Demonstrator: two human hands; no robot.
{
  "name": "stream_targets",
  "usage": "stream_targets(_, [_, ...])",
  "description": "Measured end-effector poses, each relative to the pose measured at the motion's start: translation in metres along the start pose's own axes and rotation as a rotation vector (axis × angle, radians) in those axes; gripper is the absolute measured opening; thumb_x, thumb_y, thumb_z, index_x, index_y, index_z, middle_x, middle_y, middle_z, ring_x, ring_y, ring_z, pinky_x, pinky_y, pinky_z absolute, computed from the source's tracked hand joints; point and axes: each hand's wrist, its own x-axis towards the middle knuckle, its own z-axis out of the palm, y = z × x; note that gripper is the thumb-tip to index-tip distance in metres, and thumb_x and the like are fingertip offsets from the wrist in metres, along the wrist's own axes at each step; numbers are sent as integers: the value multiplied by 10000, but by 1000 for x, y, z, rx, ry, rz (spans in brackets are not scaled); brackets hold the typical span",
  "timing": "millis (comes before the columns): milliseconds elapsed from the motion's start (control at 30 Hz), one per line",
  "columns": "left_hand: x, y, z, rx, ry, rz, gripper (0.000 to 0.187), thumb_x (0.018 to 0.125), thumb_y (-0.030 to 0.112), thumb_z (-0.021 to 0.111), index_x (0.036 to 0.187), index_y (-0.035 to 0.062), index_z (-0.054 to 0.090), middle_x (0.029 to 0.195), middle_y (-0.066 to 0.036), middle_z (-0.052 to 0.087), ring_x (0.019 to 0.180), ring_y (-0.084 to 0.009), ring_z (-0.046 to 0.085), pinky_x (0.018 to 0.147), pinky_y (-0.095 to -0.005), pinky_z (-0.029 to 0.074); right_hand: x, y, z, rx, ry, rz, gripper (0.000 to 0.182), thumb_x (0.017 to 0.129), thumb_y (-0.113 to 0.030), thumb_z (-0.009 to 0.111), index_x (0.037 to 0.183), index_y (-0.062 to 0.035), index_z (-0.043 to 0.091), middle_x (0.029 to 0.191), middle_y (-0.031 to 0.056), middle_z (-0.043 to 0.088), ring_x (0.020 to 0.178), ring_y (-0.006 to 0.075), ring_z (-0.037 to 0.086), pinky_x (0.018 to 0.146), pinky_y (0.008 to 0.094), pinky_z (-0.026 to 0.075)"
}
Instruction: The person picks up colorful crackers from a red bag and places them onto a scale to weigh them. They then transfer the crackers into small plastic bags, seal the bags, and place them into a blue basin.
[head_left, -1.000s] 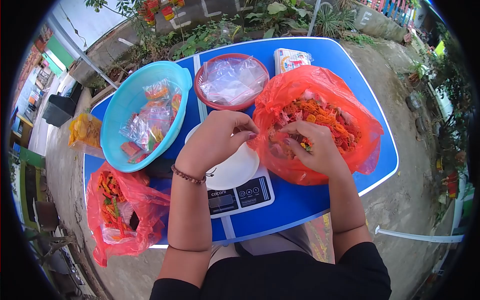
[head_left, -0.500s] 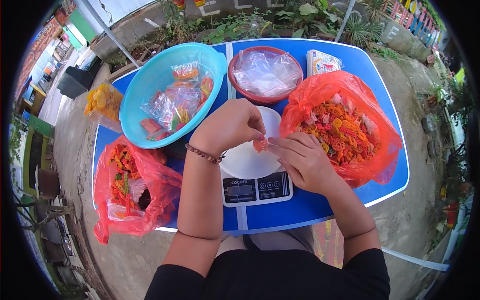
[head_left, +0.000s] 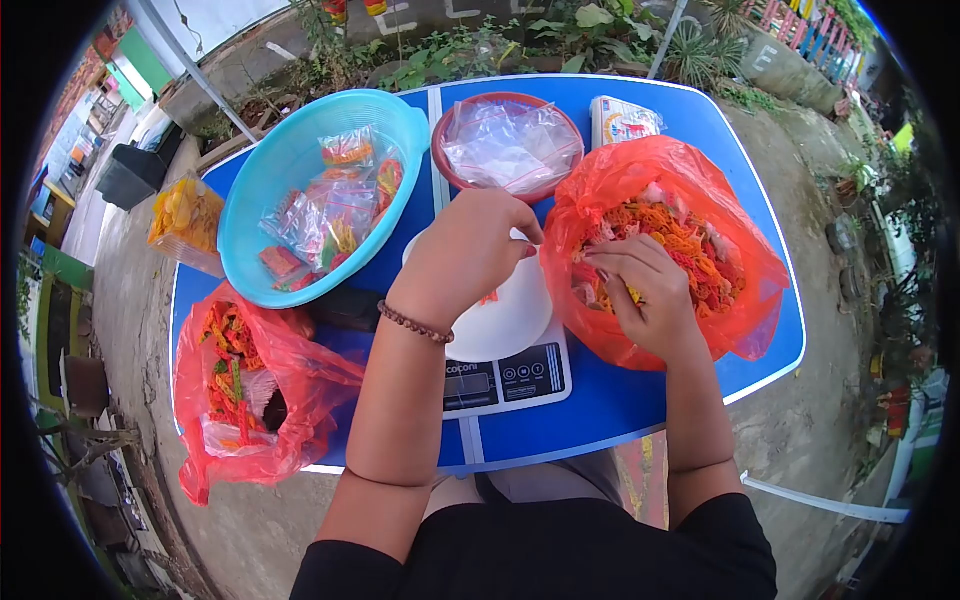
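Observation:
My left hand (head_left: pixel 482 232) is over the white plate of a kitchen scale (head_left: pixel 505 385), its fingers curled together. What they hold is hidden. Just below it, on or above the plate (head_left: pixel 505 335), a small orange-red piece (head_left: pixel 490 297) shows. A beaded bracelet (head_left: pixel 415 322) circles that wrist. My right hand (head_left: pixel 645 285) reaches over a red plastic bag (head_left: pixel 700 165) filled with colourful crackers (head_left: pixel 690 255). Its fingers stretch over the crackers with the thumb apart, and I see nothing held in them.
A turquoise basin (head_left: pixel 240 200) holds small packed bags. Behind the scale, a red-brown bowl (head_left: pixel 445 165) contains clear plastic bags. Another red bag (head_left: pixel 320 400) stands at the left, near a bag of yellow snacks (head_left: pixel 188 220). A white pack (head_left: pixel 625 122) lies at the back.
My right hand has left my left hand and moved right, over the crackers in the red bag. My left hand stays over the plate. The whole view has shifted slightly.

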Motion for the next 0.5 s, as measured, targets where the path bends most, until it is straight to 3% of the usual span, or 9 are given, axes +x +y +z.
stream_targets(67, [4, 8, 12, -40, -16, 103, 157, 814, 35, 711, 956, 5, 773, 891, -154, 741, 800, -257, 724, 754, -358, 569, -1, 7, -7, -45, 60, 69, 180, 826, 33, 654, 989, -8, 717, 985, 148, 717, 892, 332, 685, 816, 411, 549])
stream_targets(267, [2, 41, 50, 29, -128, 200, 164, 880, 98, 647, 981, 22, 752, 915, -176, 717, 884, -370, 693, 810, -453, 558, -16, 28, -24, -61, -201, 348, 169, 768, 10, 709, 936, -4, 723, 911, 186, 680, 850, 356, 679, 764, 424, 549])
stream_targets(367, [-1, 44, 70, 93, -142, 198, 157, 888, 81, 619, 967, 29, 745, 907, -182, 708, 882, -368, 694, 793, -467, 558, -9, 19, -35, 30, -359, 468, 186, 729, 1, 723, 915, -6, 723, 901, 178, 671, 863, 361, 667, 786, 442, 541])
stream_targets(500, [-5, 50, 76, 172, -232, 158, 119, 864, 48, 601, 932, 19, 695, 868, -204, 699, 873, -382, 695, 777, -493, 557, -12, 18, -39, 35, -372, 303, 205, 703, 0, 723, 908, 4, 717, 919, 178, 666, 909, 370, 652, 828, 452, 531])
